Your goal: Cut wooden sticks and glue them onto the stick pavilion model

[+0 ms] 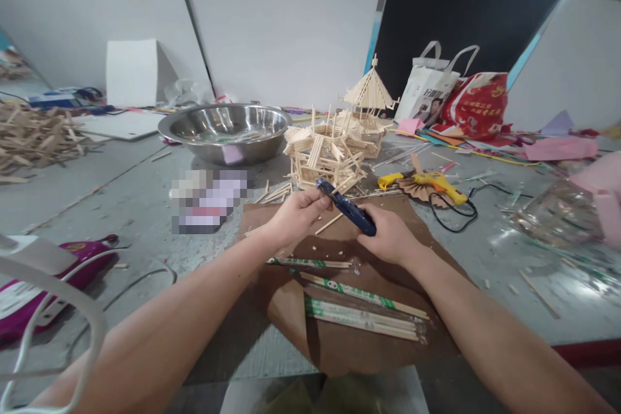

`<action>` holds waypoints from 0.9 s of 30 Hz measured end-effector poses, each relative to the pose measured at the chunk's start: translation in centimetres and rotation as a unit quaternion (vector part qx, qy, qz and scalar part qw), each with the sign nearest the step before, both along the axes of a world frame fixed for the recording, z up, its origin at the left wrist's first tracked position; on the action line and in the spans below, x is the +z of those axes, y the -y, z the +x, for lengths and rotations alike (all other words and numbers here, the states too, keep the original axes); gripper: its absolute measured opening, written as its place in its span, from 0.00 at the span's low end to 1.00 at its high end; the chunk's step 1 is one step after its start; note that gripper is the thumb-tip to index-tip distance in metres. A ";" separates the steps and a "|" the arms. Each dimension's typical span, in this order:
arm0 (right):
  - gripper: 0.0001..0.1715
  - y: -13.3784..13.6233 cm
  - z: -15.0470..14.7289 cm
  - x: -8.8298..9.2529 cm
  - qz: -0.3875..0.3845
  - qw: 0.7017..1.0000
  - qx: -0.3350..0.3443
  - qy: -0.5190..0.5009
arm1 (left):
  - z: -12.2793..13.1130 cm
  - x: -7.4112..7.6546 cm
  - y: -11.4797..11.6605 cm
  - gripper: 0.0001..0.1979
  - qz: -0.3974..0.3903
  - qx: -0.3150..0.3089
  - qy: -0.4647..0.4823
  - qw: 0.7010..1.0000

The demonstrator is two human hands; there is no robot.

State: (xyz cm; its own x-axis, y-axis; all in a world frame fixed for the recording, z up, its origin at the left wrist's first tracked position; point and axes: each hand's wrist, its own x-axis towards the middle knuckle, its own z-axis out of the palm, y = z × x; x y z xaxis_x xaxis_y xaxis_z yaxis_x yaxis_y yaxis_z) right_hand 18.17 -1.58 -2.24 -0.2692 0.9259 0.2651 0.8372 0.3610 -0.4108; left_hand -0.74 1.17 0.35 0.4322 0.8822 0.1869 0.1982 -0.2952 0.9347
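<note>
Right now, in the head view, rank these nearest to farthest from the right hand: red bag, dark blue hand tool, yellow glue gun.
1. Dark blue hand tool: in the right hand
2. Yellow glue gun: forward right
3. Red bag: back right

Tool dark blue; paper plain brown; model pale straw; packets green and white, a panda face in black and white; bowl silver; glue gun yellow, cord black; bag red with gold print; 1 board black; table grey
</note>
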 end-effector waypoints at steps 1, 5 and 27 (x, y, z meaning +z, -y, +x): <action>0.23 0.0 0.0 0.0 -0.001 1.000 0.001 -0.001 | -0.1 0.0 0.0 0.13 -0.018 -0.012 0.013 1.000; 0.24 -0.1 0.1 -0.1 0.001 1.000 0.007 -0.002 | -0.3 -0.2 -0.2 0.13 -0.090 -0.051 0.062 0.993; 0.22 0.5 -0.2 0.9 -0.003 1.000 0.011 0.023 | -1.5 -0.1 -0.7 0.09 -0.311 -0.189 0.156 0.918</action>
State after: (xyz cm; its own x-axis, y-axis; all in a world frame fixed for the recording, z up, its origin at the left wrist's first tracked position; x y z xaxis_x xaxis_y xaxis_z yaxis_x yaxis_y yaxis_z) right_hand 17.94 -2.11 -1.29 -0.3015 0.9209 0.2472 0.8472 0.3777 -0.3737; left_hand -2.21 1.89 0.27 0.7406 0.6580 -0.1358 -0.1138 0.3221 0.9398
